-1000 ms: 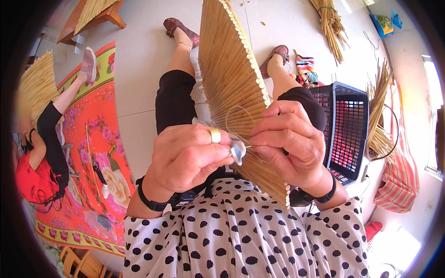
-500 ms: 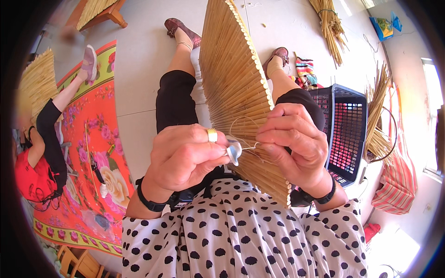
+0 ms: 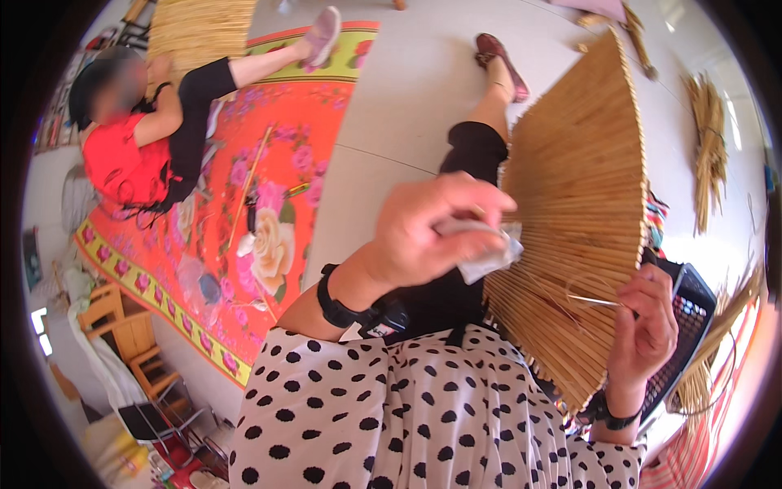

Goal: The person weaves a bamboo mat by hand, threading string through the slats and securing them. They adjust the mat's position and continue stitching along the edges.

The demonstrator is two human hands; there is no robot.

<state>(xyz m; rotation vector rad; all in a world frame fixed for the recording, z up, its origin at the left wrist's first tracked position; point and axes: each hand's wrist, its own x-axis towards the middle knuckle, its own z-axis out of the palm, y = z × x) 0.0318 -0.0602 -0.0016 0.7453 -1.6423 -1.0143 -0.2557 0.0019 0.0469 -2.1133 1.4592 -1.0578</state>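
A panel of straw-coloured reeds (image 3: 578, 196), its edge finely bound, stands slanted between my legs. In front of its lower left side is my left hand (image 3: 436, 232), blurred, its fingers closed on a crumpled whitish translucent plastic wrapping (image 3: 495, 254); what the wrapping contains, if anything, I cannot make out. At the panel's right edge my right hand (image 3: 648, 326) pinches a thin pale needle (image 3: 593, 301), its tip pointing left across the reeds. A fine thread loops near the needle.
On the left, a person in red (image 3: 126, 159) sits with another reed panel (image 3: 199, 33) on a red floral mat (image 3: 252, 122). A dark plastic basket (image 3: 692, 293) stands right of my panel. Reed bundles (image 3: 707, 155) lie at right. Wooden chairs (image 3: 134, 342) stand at lower left.
My hands have moved apart: the left lifts away with the wrapping, the right carries the needle to the panel's right edge. The view has swung left, showing more of the other person.
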